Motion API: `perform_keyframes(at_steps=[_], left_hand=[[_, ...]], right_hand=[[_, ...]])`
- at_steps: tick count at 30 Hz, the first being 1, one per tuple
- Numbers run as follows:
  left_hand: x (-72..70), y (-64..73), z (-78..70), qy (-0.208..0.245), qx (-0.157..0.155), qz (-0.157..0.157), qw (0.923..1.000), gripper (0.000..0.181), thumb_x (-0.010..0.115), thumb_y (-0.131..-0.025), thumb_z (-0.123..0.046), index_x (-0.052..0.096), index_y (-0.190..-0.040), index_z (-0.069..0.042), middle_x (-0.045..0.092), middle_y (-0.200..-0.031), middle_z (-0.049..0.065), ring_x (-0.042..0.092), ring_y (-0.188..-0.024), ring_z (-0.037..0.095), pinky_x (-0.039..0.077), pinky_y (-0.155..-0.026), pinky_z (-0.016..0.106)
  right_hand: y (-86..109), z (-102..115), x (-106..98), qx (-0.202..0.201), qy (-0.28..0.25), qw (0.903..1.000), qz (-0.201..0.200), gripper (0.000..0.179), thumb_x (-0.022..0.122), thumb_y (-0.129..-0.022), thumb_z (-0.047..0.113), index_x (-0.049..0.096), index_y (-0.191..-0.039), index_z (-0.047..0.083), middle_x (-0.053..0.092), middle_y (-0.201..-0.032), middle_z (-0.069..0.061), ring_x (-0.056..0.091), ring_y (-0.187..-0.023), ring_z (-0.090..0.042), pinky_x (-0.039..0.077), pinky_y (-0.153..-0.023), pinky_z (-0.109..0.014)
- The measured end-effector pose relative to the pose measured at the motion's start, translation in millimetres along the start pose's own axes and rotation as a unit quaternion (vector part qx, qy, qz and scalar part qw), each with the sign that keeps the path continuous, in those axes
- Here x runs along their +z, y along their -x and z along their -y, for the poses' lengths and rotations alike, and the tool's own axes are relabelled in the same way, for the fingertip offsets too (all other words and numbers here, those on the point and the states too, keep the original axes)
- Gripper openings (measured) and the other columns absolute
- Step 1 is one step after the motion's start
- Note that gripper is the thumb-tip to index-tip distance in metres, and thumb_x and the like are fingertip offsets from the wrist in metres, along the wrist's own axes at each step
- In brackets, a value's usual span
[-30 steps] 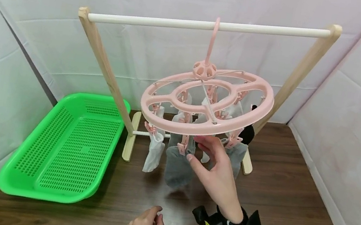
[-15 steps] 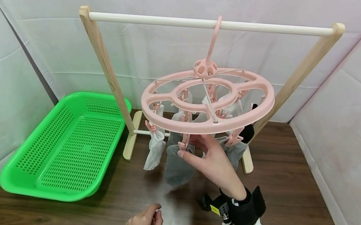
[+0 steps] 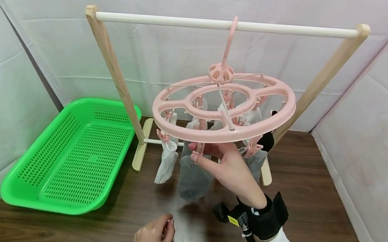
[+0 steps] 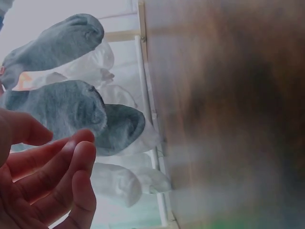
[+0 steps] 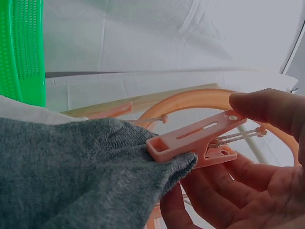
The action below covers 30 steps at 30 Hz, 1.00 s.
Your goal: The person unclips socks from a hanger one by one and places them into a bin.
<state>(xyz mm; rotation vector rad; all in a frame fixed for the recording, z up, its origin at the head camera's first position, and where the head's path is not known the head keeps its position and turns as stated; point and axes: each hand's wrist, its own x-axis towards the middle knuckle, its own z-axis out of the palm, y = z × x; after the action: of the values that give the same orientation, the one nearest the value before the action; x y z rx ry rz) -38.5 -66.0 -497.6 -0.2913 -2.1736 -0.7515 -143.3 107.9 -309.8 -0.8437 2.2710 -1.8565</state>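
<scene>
A pink oval clip hanger (image 3: 287, 110) hangs by its hook from the white rod, with socks clipped around it. My right hand (image 3: 233, 169) is at its front edge. In the right wrist view, the thumb and fingers pinch the handle ends of a pink clothespin (image 5: 190, 136), whose far end still bites the cuff of a grey sock (image 5: 86, 167). That sock (image 3: 193, 182) dangles below the hand in the head view. Low at the front, my left hand (image 3: 153, 241) holds nothing, its fingers loosely curled; grey socks (image 4: 62, 107) appear beyond it in the left wrist view.
A green plastic basket (image 3: 100, 191) stands on the wooden table at left. Wooden posts (image 3: 329, 72) carry the white rod (image 3: 164, 21). White sock (image 3: 166, 165), another grey sock (image 3: 255, 164) and a black one (image 3: 267, 141) hang close by. White cloth walls surround the table.
My right hand has moved left and closed its thumb and fingers on the front clothespin. The left hand has barely moved.
</scene>
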Motion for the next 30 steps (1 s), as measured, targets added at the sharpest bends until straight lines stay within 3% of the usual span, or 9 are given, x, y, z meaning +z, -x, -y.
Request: perform_keyframes(at_steps=[8,13,16,19,20,23,25,27,30], left_hand=[[-4.8,-20.4,-1.9,0.038,-0.031,0.016,0.9987,0.023,0.062,-0.091,-0.022,0.068,-0.102,-0.003,0.066,-0.085,0.002,0.064,-0.073,0.015,0.052,-0.06,0.031],[-6.5,-40.9,-0.4,0.092,-0.039,0.012,0.9949,0.053,0.076,-0.085,-0.022,0.055,-0.128,0.003,0.061,-0.115,0.014,0.062,-0.102,0.029,0.051,-0.078,0.043],[-5.5,-50.4,-1.3,0.145,-0.07,0.039,0.9862,0.07,0.081,-0.08,-0.018,0.046,-0.137,0.001,0.056,-0.127,0.015,0.056,-0.115,0.029,0.048,-0.087,0.045],[-3.8,-58.2,-3.7,0.234,-0.127,0.085,0.9602,0.073,0.08,-0.081,-0.013,0.041,-0.142,-0.004,0.053,-0.134,0.014,0.051,-0.124,0.027,0.042,-0.097,0.044],[-3.3,-60.8,-4.7,0.267,-0.147,0.1,0.9471,0.073,0.079,-0.082,-0.012,0.04,-0.143,-0.005,0.051,-0.137,0.013,0.049,-0.126,0.027,0.04,-0.1,0.044],[-0.5,-68.8,-7.8,0.368,-0.205,0.131,0.8974,0.073,0.076,-0.084,-0.006,0.036,-0.145,-0.008,0.045,-0.143,0.013,0.043,-0.132,0.026,0.033,-0.106,0.044],[1.8,-73.1,-8.4,0.404,-0.226,0.142,0.8749,0.075,0.074,-0.085,-0.004,0.033,-0.148,-0.01,0.038,-0.148,0.012,0.038,-0.135,0.024,0.03,-0.108,0.044],[4.7,-76.4,-8.0,0.425,-0.229,0.144,0.8638,0.076,0.072,-0.086,-0.003,0.031,-0.149,-0.012,0.035,-0.15,0.012,0.037,-0.135,0.023,0.029,-0.109,0.045],[9.7,-78.3,-6.6,0.432,-0.216,0.133,0.8658,0.07,0.069,-0.088,-0.001,0.034,-0.148,-0.01,0.048,-0.141,0.013,0.049,-0.126,0.023,0.039,-0.101,0.042]], right_hand=[[3.7,2.4,-2.6,0.017,-0.028,0.9994,0.011,0.037,0.068,-0.091,0.009,0.059,-0.128,0.01,0.068,-0.112,-0.012,0.065,-0.101,-0.024,0.051,-0.074,-0.032],[4.4,3.3,-3.2,0.022,-0.042,0.9988,0.015,0.031,0.068,-0.091,0.009,0.063,-0.122,0.004,0.067,-0.113,-0.017,0.062,-0.107,-0.031,0.052,-0.076,-0.033],[4.8,3.0,-3.3,0.022,-0.047,0.9985,0.016,0.029,0.068,-0.091,0.01,0.065,-0.119,0.003,0.067,-0.113,-0.017,0.061,-0.108,-0.03,0.051,-0.076,-0.034],[4.9,1.9,-3.1,0.016,-0.062,0.9976,0.024,0.031,0.067,-0.091,0.007,0.063,-0.122,0.003,0.066,-0.114,-0.019,0.061,-0.107,-0.034,0.051,-0.078,-0.034],[5.0,1.5,-3.3,0.011,-0.066,0.9974,0.028,0.033,0.067,-0.091,0.006,0.062,-0.123,0.002,0.066,-0.114,-0.018,0.06,-0.108,-0.034,0.05,-0.08,-0.034],[5.3,0.6,-3.9,0.0,-0.08,0.9961,0.036,0.036,0.066,-0.092,0.005,0.059,-0.127,0.002,0.066,-0.116,-0.017,0.059,-0.109,-0.036,0.05,-0.085,-0.036],[5.3,0.3,-3.7,-0.003,-0.095,0.9946,0.041,0.039,0.066,-0.091,0.004,0.057,-0.129,0.002,0.066,-0.117,-0.015,0.058,-0.112,-0.037,0.049,-0.089,-0.038],[5.1,-1.0,-3.0,-0.005,-0.113,0.9925,0.046,0.04,0.066,-0.092,0.004,0.056,-0.13,0.0,0.065,-0.119,-0.017,0.057,-0.114,-0.038,0.049,-0.091,-0.039],[4.6,-3.0,-1.7,-0.004,-0.136,0.9894,0.052,0.04,0.065,-0.092,0.003,0.057,-0.13,-0.002,0.063,-0.121,-0.018,0.057,-0.115,-0.037,0.048,-0.091,-0.038]])
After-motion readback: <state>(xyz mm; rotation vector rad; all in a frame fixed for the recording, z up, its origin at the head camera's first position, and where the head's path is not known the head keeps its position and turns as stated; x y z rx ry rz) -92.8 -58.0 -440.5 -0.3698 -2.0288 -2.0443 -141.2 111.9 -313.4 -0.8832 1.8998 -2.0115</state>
